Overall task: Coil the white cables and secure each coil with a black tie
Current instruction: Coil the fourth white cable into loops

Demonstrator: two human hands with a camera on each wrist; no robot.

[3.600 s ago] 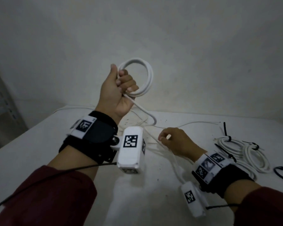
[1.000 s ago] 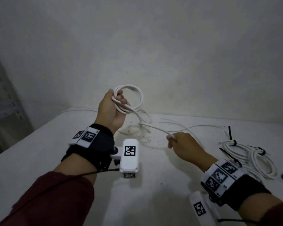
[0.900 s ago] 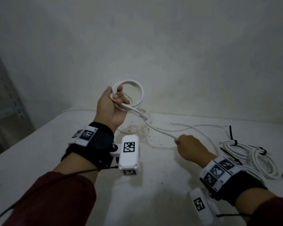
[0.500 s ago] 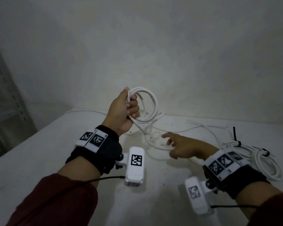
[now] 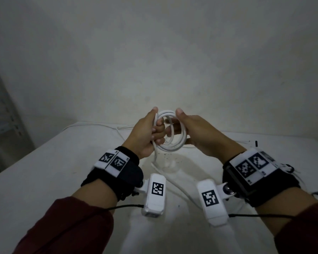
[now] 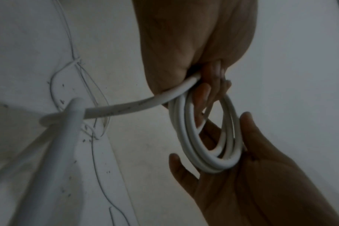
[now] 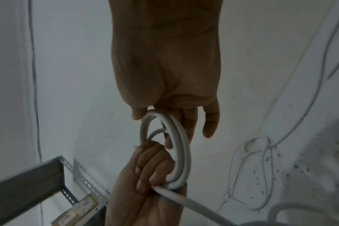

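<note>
My left hand (image 5: 145, 136) grips a white cable coil (image 5: 174, 143) of several loops, held upright above the table, fingers curled round its left side. My right hand (image 5: 200, 134) meets the coil from the right. Its thumb stands up by the top of the loops and its straight fingers reach behind them. The left wrist view shows the coil (image 6: 207, 152) lying in my right palm (image 6: 252, 183). The cable's loose tail (image 5: 155, 156) drops from my left fist to the table. In the right wrist view the tail (image 7: 184, 201) leaves the fist (image 7: 145, 191).
The white table (image 5: 44, 180) meets a pale wall. Thin white wires (image 5: 92, 123) lie along its far edge and in loops under my hands (image 7: 250, 175). A black tie (image 5: 256, 143) shows by my right wrist. A grey metal shelf (image 7: 29, 183) stands at the left.
My right hand let go of the loose cable on the table and rose to the coil. My left hand brought the coil lower and toward the middle.
</note>
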